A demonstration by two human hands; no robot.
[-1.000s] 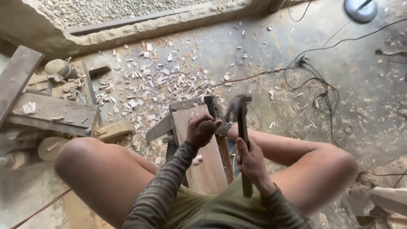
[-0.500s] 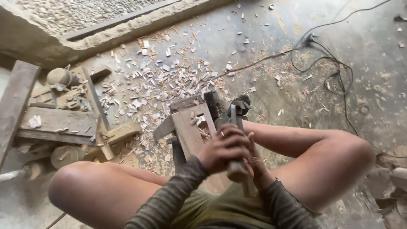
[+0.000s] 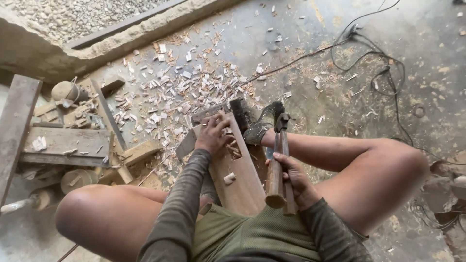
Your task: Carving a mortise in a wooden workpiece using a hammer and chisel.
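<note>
The left hand [image 3: 212, 136] pressed down on the plank [image 3: 241, 179] lying between the knees, beside its notch; the right hand [image 3: 291, 177] gripped hammer [image 3: 274, 160] and chisel together. Cutting paused; resuming needs the tools separated.

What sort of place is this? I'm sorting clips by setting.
Probably a rough woodworking spot on a concrete floor: wood chips lie scattered, a plank is being worked, and the right hand holds wooden-handled tools.

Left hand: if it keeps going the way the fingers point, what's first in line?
Probably the dark block at the plank's far end. The left hand already rests on the plank, fingers aimed up it; depth is unclear.
</note>
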